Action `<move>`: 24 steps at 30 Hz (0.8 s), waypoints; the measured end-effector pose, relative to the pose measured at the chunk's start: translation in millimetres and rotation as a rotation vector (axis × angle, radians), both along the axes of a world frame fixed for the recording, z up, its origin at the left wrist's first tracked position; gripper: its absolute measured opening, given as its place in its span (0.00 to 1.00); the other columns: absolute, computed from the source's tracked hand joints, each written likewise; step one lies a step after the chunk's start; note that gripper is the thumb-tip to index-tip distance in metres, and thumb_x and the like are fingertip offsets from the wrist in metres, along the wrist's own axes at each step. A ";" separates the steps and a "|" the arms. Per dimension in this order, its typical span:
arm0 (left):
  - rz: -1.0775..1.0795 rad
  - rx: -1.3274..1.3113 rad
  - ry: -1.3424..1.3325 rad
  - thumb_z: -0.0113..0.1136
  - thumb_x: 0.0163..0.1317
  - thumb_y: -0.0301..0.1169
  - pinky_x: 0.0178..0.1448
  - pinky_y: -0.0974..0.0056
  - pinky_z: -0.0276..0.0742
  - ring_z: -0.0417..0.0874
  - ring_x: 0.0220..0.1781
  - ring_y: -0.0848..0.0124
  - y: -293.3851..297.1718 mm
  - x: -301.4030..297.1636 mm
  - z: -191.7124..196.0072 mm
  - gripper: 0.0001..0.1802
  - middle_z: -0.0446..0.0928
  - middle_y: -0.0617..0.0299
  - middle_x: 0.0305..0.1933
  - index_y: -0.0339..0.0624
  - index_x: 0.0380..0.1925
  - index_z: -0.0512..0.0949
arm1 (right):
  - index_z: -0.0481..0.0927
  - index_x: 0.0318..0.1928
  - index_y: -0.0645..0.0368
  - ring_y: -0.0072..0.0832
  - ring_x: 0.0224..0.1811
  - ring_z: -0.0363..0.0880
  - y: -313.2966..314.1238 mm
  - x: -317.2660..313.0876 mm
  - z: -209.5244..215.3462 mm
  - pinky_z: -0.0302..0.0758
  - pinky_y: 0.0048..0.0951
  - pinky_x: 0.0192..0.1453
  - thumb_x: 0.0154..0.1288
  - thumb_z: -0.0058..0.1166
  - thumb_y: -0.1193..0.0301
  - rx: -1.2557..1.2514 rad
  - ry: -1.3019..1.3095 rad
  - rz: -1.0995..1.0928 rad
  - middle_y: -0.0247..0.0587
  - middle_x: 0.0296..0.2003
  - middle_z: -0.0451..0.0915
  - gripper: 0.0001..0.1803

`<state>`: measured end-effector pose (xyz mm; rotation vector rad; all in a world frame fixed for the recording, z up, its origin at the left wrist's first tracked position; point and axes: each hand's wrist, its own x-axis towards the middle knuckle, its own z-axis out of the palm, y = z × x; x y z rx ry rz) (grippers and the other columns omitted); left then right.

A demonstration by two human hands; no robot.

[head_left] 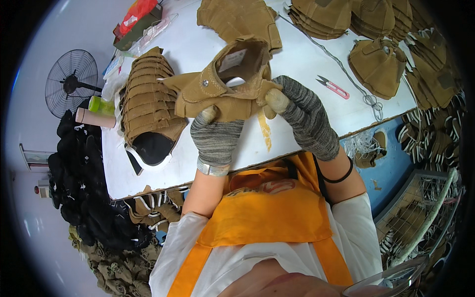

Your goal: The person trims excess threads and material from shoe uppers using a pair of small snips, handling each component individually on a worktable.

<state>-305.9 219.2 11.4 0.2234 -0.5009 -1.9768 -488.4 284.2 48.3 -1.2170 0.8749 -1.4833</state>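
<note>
In front of me, above the white table (pixel 297 64), I hold up a brown suede-like shoe upper (pixel 203 96) with light stitching, a metal snap and a white label inside its opening. My left hand (pixel 216 138), in a grey knit glove with pale fingertips, grips its lower edge, thumb on the outside. Gloved the same way, my right hand (pixel 307 114) pinches the right end of the upper between thumb and fingers. Part of the fingers of both hands is hidden behind the piece. To its left lies an overlapping row of similar brown pieces (pixel 151 91).
Further brown pieces (pixel 237 22) lie at the far side, with stacked uppers (pixel 321 20) at far right. Pink-handled thread snips (pixel 336 89) rest near a grey looped cord (pixel 341 62). A fan (pixel 71 76) stands left; a wire basket (pixel 420 208) stands lower right.
</note>
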 end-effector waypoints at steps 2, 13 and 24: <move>0.061 0.000 -0.038 0.67 0.51 0.31 0.73 0.45 0.54 0.65 0.66 0.53 -3.9 4.0 -1.0 0.38 0.66 0.48 0.62 0.36 0.61 0.61 | 0.74 0.56 0.64 0.19 0.42 0.76 0.1 2.1 -9.3 0.75 0.23 0.48 0.69 0.52 0.66 0.017 0.010 -0.003 0.35 0.41 0.80 0.19; 0.058 0.008 0.016 0.63 0.47 0.30 0.72 0.46 0.57 0.68 0.63 0.53 -4.6 6.2 0.4 0.37 0.68 0.49 0.58 0.36 0.59 0.63 | 0.74 0.55 0.63 0.18 0.43 0.75 -2.7 7.7 -11.3 0.74 0.22 0.50 0.69 0.52 0.66 0.007 0.020 0.007 0.35 0.41 0.81 0.19; 0.055 -0.027 0.007 0.62 0.43 0.27 0.71 0.46 0.59 0.69 0.62 0.52 -5.3 6.7 3.3 0.38 0.70 0.48 0.56 0.36 0.59 0.64 | 0.77 0.46 0.62 0.21 0.40 0.74 -1.3 14.9 -12.0 0.71 0.23 0.50 0.68 0.51 0.62 0.050 -0.016 -0.021 0.34 0.35 0.78 0.16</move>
